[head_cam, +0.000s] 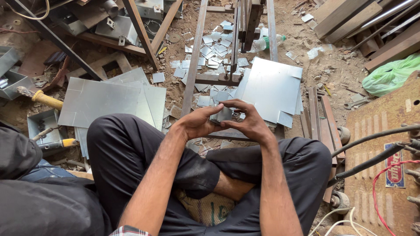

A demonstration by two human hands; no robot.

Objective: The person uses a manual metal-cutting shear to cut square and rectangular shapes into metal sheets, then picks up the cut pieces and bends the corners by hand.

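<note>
Above crossed legs, left hand (197, 123), right hand (245, 123) gripping half-hidden small metal sheets (222, 114)

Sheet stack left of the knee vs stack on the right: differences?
The left stack lies flat on the ground and fanned, with plain square corners. The right stack leans tilted against the metal frame, edges more aligned, with notched corners. Both are dull grey sheet metal, and neither hand touches them.

A sheet-metal workshop: cut metal sheets (105, 98), scattered offcuts (216, 46) on the dirt floor (326, 70), steel frame (197, 61).
</note>
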